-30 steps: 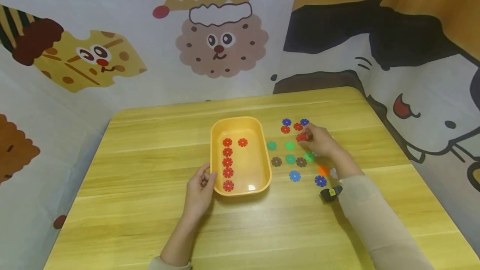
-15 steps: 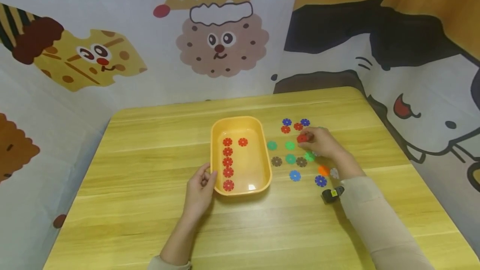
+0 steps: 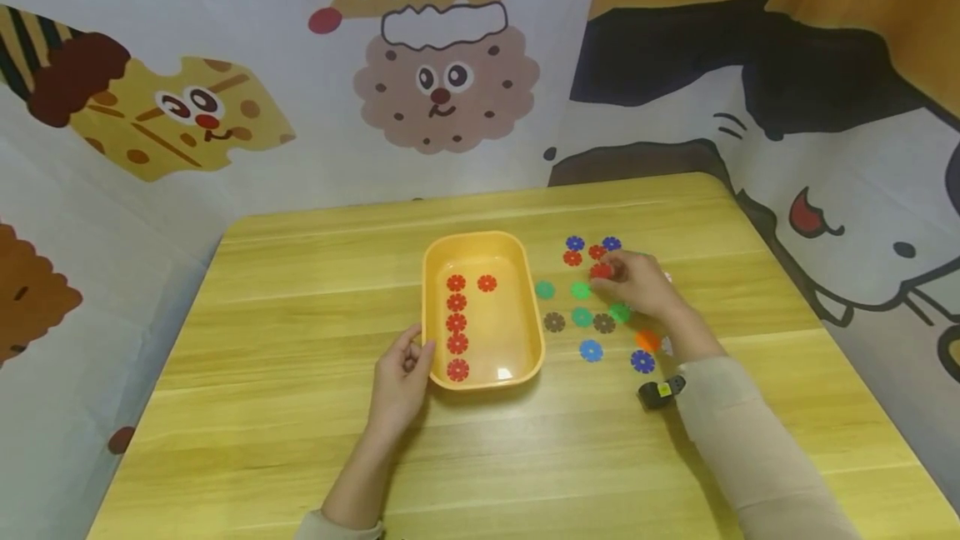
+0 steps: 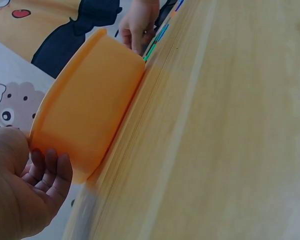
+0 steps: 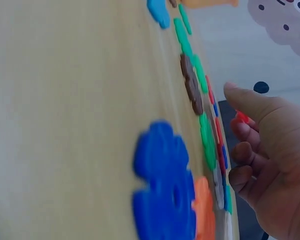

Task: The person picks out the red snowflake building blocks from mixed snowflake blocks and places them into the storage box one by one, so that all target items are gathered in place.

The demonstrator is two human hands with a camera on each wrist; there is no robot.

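**Left hand [image 3: 400,377] holding tray [image 3: 501,332], right hand [image 3: 643,288] pinching red disc [image 3: 602,272]**

At the left, the hand is gripping the tray by its near-left side, thumb at the rim and fingers curling against the outer wall, probably keeping it from sliding on the table [image 3: 262,357].

Inside, five red discs [image 3: 457,322] are lying in a column along the left wall. One further disc [image 3: 487,283] is lying apart to their right, level with the column's far end; the alignment appears deliberate.

Right of the tray, loose discs [image 3: 582,317] of several colours are lying flat, mostly spread, likely leaving their edges reachable.

Among them, the right hand's thumb and fingers are clamping the red disc, seemingly above the table, the pinch suiting so thin a piece.

Beside the right sleeve [image 3: 750,448], a black item [image 3: 660,392] is showing; its purpose is unclear.
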